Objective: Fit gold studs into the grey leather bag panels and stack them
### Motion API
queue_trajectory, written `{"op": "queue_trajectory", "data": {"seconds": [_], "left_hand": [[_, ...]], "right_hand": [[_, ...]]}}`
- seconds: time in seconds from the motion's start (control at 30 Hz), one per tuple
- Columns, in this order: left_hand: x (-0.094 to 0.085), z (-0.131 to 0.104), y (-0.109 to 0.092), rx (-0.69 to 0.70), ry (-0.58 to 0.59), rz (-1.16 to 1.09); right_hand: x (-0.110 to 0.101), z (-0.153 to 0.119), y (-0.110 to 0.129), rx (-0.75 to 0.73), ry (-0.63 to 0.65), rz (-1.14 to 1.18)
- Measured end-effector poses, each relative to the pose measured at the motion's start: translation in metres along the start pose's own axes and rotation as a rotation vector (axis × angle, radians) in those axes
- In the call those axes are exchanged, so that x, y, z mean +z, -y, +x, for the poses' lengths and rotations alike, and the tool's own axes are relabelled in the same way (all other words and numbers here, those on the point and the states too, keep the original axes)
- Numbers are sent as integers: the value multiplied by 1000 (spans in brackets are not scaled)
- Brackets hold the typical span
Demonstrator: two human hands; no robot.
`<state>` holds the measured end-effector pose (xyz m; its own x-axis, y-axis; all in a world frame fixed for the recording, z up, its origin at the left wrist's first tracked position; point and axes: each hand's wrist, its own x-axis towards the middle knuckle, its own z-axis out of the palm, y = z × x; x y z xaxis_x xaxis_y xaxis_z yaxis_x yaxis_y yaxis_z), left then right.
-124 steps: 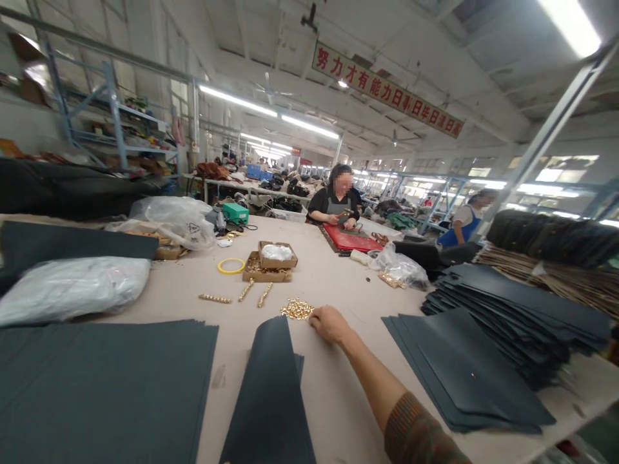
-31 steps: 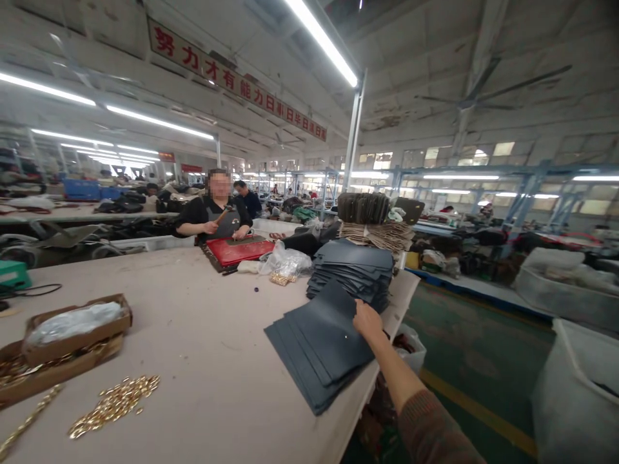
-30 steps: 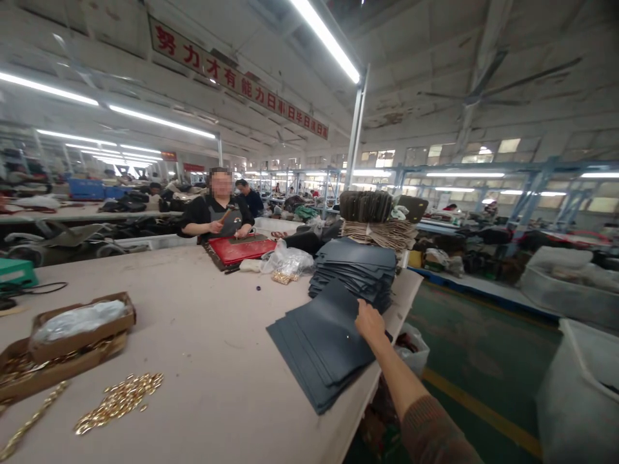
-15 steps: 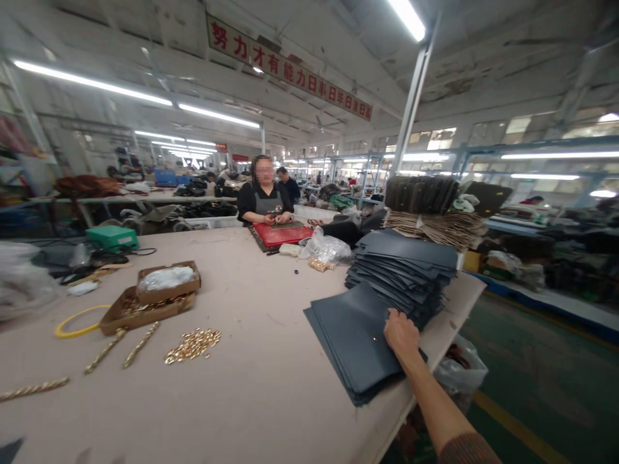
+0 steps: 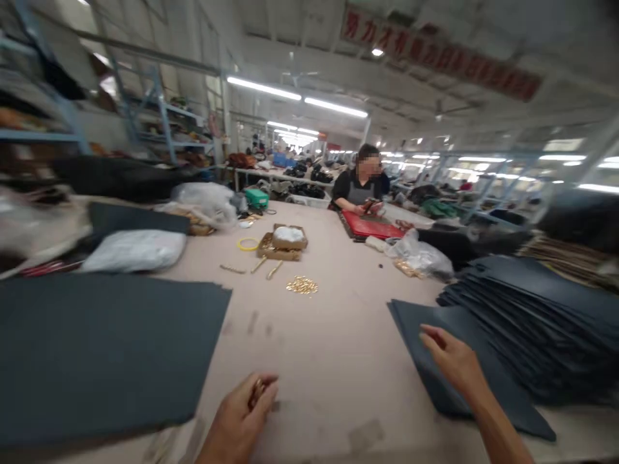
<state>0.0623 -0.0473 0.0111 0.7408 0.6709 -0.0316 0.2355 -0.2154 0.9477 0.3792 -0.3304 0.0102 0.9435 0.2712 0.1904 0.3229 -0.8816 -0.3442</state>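
Our left hand (image 5: 236, 419) is at the near edge, left of middle, fingers curled in on some gold bits (image 5: 258, 390) that show between thumb and fingers. We have it above the bare near part of the counter (image 5: 348, 335). Our right hand (image 5: 454, 361) is over the right sheets (image 5: 449, 399), thumb and fingers half curled; motion blur there, so we can't tell if it pinches anything or touches the pile.

Dark sheets on both sides: the left sheets (image 5: 101, 348) lie flat in a wide pile, and a taller stack (image 5: 546, 328) sits just beyond the right pile, edges fanned.

Mid counter we see a gold heap (image 5: 302, 285), loose and well apart from both hands. Left of it, three gold strips (image 5: 274, 269); behind those, a lower box (image 5: 279, 256) with an upper box (image 5: 290, 244) on it, white pack inside. Yellow ring (image 5: 247, 249) just left of the boxes.

Far side: green box (image 5: 256, 198) to the left, co-worker (image 5: 360, 187) right of middle, both hands above a red sheet (image 5: 370, 224). Clear bag (image 5: 416, 251) lies to the right, nearer us.
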Motion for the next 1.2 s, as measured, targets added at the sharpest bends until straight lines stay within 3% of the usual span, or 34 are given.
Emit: {"op": "queue_trajectory", "data": {"seconds": [0.07, 0.17, 0.3, 0.4, 0.53, 0.63, 0.77, 0.87, 0.93, 1.0, 1.1, 1.2], "left_hand": [[-11, -2, -1, -105, 92, -118], [-29, -12, -4, -139, 114, -173], [-50, -30, -8, -74, 107, -130], [-66, -40, -6, -40, 130, -123], [-88, -53, 3, 22, 83, -124], [-104, -63, 12, -39, 53, -161], [-123, -74, 31, -181, -42, -261], [-135, -81, 52, -273, -265, -355], [-139, -84, 65, -288, -448, -397], [-140, -87, 73, -300, -559, -433], [-139, -88, 77, -311, -604, -500], [-136, -90, 75, -310, -527, -583]], "right_hand": [[7, -26, 53, -114, 111, 314], [10, -82, 139, -349, 352, 635], [11, -144, 233, -713, 440, 748], [14, -165, 279, -968, 532, 774], [26, -180, 312, -1152, 640, 742], [37, -193, 328, -1212, 643, 756], [55, -199, 354, -1052, 697, 809], [80, -186, 385, -962, 594, 745], [100, -175, 406, -1023, 485, 652], [114, -166, 421, -1108, 412, 531], [112, -163, 424, -1200, 420, 364], [90, -167, 405, -1207, 656, 285]]}}
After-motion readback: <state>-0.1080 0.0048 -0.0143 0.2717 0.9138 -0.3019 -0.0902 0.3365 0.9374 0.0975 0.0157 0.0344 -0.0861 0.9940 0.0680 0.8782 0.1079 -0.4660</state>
